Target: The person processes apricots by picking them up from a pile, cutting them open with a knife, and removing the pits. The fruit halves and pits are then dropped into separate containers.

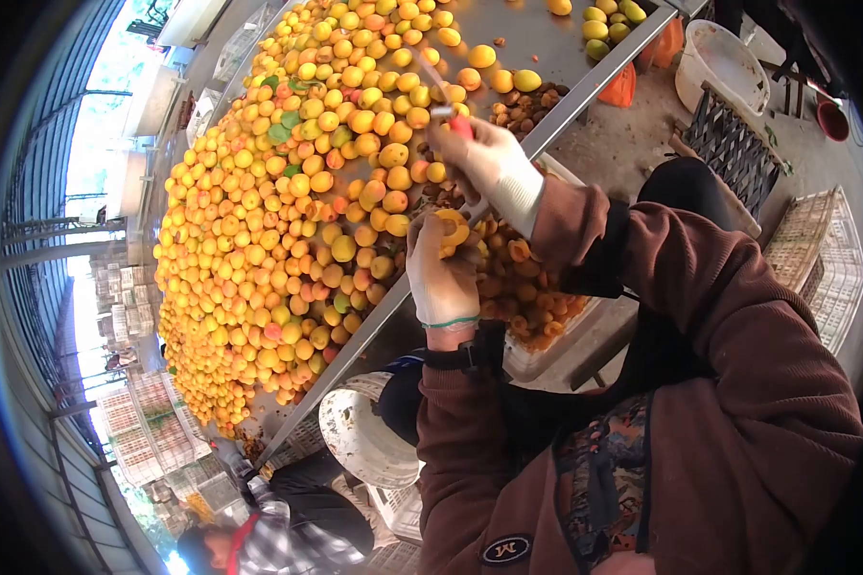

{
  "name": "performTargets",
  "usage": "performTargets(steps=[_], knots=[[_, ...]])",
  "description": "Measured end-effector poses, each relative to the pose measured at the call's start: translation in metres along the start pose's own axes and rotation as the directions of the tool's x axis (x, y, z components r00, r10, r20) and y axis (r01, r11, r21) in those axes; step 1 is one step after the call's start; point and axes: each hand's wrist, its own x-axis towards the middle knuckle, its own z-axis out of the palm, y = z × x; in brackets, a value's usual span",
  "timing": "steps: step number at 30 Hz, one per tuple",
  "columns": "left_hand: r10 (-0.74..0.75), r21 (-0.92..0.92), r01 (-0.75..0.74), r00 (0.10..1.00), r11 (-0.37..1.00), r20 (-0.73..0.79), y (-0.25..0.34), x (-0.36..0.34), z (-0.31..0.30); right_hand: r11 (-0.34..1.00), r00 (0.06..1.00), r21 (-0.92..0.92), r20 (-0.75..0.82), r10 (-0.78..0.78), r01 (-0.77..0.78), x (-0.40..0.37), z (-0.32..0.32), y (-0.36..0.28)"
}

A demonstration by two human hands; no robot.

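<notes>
Steel surface (547, 43) up top, heaped fruit (259, 230) centre-left; at centre, the left hand's (441, 278) fingers close round a cut fruit (454, 230), the right's (489, 158) grip a knife (441, 108). Juicy skin could slip, sending the blade into a glove!

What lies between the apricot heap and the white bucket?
In the head view, the metal table rim runs between the apricot heap and the white bucket.

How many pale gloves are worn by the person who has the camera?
2. One glove is on the right hand, which grips a red-handled tool; the other glove is on the left hand, which holds yellow-orange fruit. Neither glove is hidden.
</notes>
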Motion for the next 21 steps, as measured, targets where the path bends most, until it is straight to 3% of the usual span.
performTargets(steps=[1,2,6,8,12,14,16,18,20,21], knots=[[0.265,0.558,-0.286,0.957,0.779,0.119,0.000,-0.005,0.006,0.998,1.000,0.066,0.000,0.017,-0.017,0.000,0.000,-0.007],[0.391,0.859,-0.465,0.847,0.214,0.361,0.000,-0.009,0.013,0.993,1.000,0.114,0.024,-0.008,0.005,-0.002,0.001,-0.011],[0.306,0.896,-0.391,0.897,0.212,0.319,0.001,-0.008,0.025,0.978,0.988,0.206,0.138,-0.066,0.036,-0.016,0.004,-0.019],[0.341,0.849,-0.523,0.813,0.071,0.472,-0.003,-0.002,0.020,0.980,0.988,0.179,0.110,-0.108,0.087,-0.020,0.008,-0.014],[0.287,0.889,-0.438,0.876,0.135,0.388,-0.006,-0.004,0.024,0.981,0.988,0.161,0.093,-0.125,0.109,-0.023,0.012,-0.012],[0.408,0.838,-0.545,0.760,-0.025,0.507,-0.008,-0.003,0.029,0.979,0.987,0.170,0.092,-0.128,0.112,-0.024,0.014,-0.010],[0.435,0.838,-0.545,0.760,0.022,0.483,-0.014,0.001,0.026,0.974,0.992,0.195,0.028,-0.125,0.117,-0.026,0.018,-0.010],[0.461,0.836,-0.545,0.760,0.070,0.458,-0.021,0.003,0.028,0.972,0.984,0.173,0.061,-0.169,0.156,-0.023,0.018,0.000],[0.373,0.666,-0.363,0.918,0.652,0.135,-0.029,0.004,0.032,0.960,0.969,0.173,0.073,-0.234,0.219,-0.017,0.021,0.013],[0.375,0.666,-0.363,0.917,0.652,0.132,-0.030,0.006,0.024,0.961,0.969,0.172,0.077,-0.233,0.217,-0.016,0.020,0.018]])
